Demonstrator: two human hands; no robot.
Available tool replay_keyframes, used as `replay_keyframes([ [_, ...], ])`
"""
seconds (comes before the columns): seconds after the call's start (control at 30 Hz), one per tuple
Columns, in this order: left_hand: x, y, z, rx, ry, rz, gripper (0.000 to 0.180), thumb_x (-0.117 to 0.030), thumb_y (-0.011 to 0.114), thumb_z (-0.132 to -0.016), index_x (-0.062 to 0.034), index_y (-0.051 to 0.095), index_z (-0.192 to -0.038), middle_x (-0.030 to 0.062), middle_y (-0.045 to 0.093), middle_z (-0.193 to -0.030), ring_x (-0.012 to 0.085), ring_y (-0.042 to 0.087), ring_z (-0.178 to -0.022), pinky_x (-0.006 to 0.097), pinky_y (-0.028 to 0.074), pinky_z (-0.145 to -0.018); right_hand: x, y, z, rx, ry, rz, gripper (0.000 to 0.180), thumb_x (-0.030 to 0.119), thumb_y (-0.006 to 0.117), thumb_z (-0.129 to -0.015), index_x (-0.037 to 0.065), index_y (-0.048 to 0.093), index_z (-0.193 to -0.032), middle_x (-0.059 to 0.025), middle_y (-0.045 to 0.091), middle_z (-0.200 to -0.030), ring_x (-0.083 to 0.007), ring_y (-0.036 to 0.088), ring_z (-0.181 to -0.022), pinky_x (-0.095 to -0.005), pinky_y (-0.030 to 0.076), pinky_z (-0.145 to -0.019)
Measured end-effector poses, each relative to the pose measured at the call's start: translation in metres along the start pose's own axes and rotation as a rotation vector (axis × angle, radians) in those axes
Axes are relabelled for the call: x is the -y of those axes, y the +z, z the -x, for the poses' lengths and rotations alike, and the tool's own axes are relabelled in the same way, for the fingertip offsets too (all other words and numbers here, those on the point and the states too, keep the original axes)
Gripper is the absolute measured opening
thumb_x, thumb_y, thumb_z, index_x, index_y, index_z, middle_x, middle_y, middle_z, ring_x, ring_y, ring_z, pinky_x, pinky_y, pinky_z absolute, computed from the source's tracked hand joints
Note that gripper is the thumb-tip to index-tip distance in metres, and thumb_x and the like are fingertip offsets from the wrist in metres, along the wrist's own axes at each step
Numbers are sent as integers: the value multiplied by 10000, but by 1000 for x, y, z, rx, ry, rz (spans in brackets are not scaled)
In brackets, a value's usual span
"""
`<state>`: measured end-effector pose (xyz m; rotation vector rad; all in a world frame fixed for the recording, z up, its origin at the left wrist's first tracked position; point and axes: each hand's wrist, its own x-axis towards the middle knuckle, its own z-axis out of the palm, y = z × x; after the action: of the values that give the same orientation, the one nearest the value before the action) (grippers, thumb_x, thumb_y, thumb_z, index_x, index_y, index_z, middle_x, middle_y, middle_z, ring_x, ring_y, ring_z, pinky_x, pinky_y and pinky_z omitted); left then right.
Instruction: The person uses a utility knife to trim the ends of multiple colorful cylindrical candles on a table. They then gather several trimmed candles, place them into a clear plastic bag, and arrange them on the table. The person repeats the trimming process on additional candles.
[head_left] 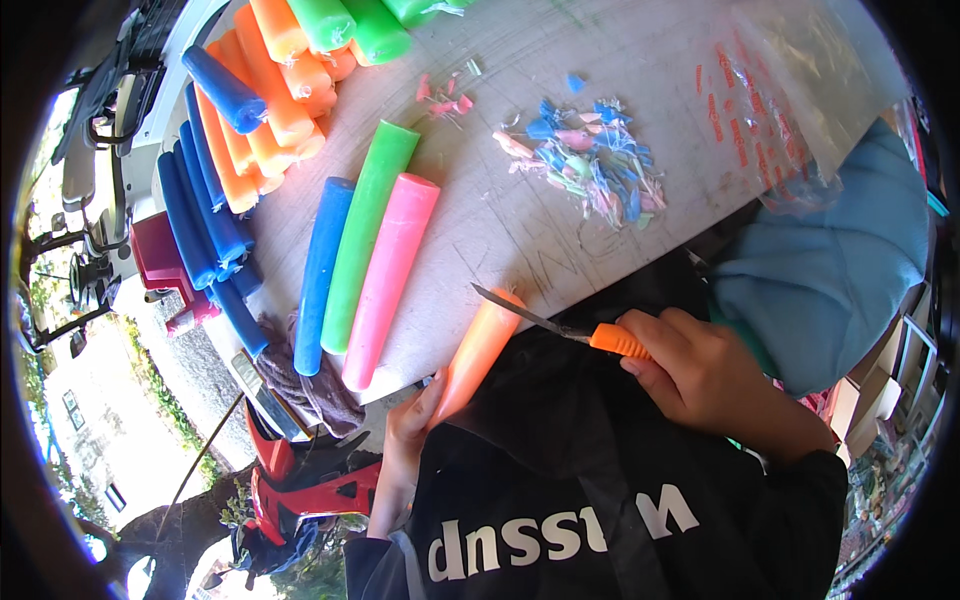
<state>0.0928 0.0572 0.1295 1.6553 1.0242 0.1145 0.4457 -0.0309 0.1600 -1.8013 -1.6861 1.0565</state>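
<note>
— At the bench's (pixel 560 60) near edge, what's held?
— Left hand (pixel 408 425) fingers wrap an orange tube (pixel 478 352); right hand (pixel 695 375) fingers clamp a knife (pixel 560 326), blade touching the tube's tip.
— Beside it?
— Pink (pixel 390 280), green (pixel 363 232), blue (pixel 322 272) tubes.

Outdoor craft work spot, likely a street-side or yard stall. Evidence: a bare, scratched board table (pixel 560 230) set in daylight, stacks of coloured foam tubes (pixel 265 90) along its far edge, a heap of trimmed foam scraps (pixel 590 165), a clear plastic bag (pixel 790 90), pavement and greenery visible beyond the table's edge.
</note>
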Motion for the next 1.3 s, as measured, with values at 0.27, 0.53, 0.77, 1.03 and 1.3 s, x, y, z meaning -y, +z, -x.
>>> replay_keyframes([
  [0.27,25,-4,5,2,-2,-70,520,39,617,-912,-175,566,-1383,131,656,-1248,193,643,-1120,285,467,-989,-1,0,-6,51,48,16,268,221,637,-919,41,581,-1109,-125,573,-781,-320,619,-634,-394,496,-550],
  [0.53,20,-2,12,26,-103,122,468,-28,594,-960,-202,554,-1393,160,576,-1355,240,566,-1235,373,393,-1081,12,-6,-7,122,76,194,335,273,654,-910,26,549,-1109,-124,574,-769,-304,634,-614,-385,508,-520],
  [0.77,5,-2,4,-28,-344,165,423,-136,618,-968,-137,553,-1386,168,566,-1365,224,528,-1272,370,355,-1104,16,-6,-12,145,91,224,324,293,651,-911,35,549,-1079,-119,575,-763,-297,635,-594,-388,509,-503],
  [1.03,-19,11,-9,-370,-842,335,450,-407,579,-976,7,640,-1140,90,613,-970,147,553,-885,293,396,-793,9,4,-13,137,141,156,315,296,648,-914,40,548,-1069,-133,596,-785,-330,634,-622,-406,511,-528],
  [1.3,15,0,5,-168,-625,227,426,-94,633,-949,12,546,-1352,165,571,-1357,200,573,-1217,296,405,-1054,4,-22,9,-61,169,100,289,285,647,-924,30,575,-1043,-124,587,-756,-316,618,-606,-406,491,-523],
])
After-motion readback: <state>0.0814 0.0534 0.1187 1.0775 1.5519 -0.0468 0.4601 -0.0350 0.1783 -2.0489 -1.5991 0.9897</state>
